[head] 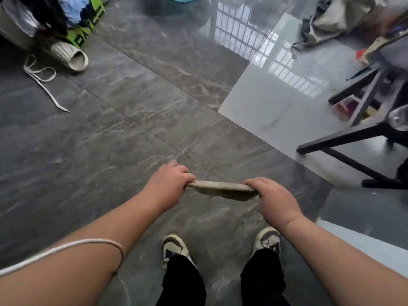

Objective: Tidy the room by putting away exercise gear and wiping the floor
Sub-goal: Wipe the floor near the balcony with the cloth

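Right now our left hand [170,180] and right hand [270,198] each grip one end of a folded cloth [221,187] above the floor [110,140]. Sweeping far left, we risk dragging the loose lace [42,81]; sweeping right, we risk snagging the black frame [344,138].

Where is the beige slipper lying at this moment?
In the head view the beige slipper lies on the dark floor at upper left, below the green box and beside the white cord.

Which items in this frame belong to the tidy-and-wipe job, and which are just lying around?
Part of the job:
- beige stretched cloth, gripped by left hand and right hand
- dark grey marbled floor tiles
- white cord on the floor, possibly exercise gear

Just lying about:
- cream ribbed slipper
- black metal frame legs
- crumpled grey-beige fabric
- green printed box
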Demonstrator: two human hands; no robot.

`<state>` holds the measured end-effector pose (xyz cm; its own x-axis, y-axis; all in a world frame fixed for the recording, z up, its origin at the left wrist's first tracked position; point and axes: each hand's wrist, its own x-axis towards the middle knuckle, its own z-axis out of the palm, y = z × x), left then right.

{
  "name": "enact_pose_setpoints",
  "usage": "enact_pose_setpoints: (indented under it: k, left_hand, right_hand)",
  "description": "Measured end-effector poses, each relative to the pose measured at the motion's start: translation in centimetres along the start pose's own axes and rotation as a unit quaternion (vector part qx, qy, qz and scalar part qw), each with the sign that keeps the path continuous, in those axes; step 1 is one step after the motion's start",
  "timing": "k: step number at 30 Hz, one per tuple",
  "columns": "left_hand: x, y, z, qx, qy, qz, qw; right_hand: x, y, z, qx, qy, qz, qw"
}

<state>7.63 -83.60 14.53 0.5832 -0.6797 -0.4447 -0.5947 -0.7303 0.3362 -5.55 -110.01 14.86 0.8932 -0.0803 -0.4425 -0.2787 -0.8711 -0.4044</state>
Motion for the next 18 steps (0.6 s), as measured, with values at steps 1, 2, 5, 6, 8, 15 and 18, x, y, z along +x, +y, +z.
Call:
enact_pose_setpoints:
  k: [1,2,5,6,8,15,18]
  left_hand:
    - [1.8,-0.6,1.2,0.011,0.017,-0.005,1.000]
    - [3.7,-1.0,2.1,-0.001,0.020,-0.015,1.000]
    - [9.8,-1.9,4.4,-0.091,0.006,-0.044,0.995]
    - [12.0,-2.4,5.0,-0.112,0.013,-0.040,0.993]
    - [15.9,-3.2,5.9,-0.135,0.059,-0.016,0.989]
    - [25.0,-6.7,11.1,-0.083,0.148,0.152,0.974]
    - [26.0,-7.8,16.6,0.030,0.105,0.195,0.975]
  right_hand:
    - [1.3,1.6,1.1,0.003,-0.004,0.001,1.000]
    - [2.7,3.2,2.0,0.009,-0.003,0.001,1.000]
    - [7.6,8.0,3.9,0.022,0.049,-0.003,0.999]
    - [9.4,9.5,4.0,0.027,0.075,-0.009,0.997]
    - [12.7,12.4,4.2,0.036,0.130,-0.017,0.991]
    - [18.7,21.2,7.5,-0.044,0.204,-0.116,0.971]
    - [19.0,24.3,13.0,-0.124,0.183,-0.164,0.961]
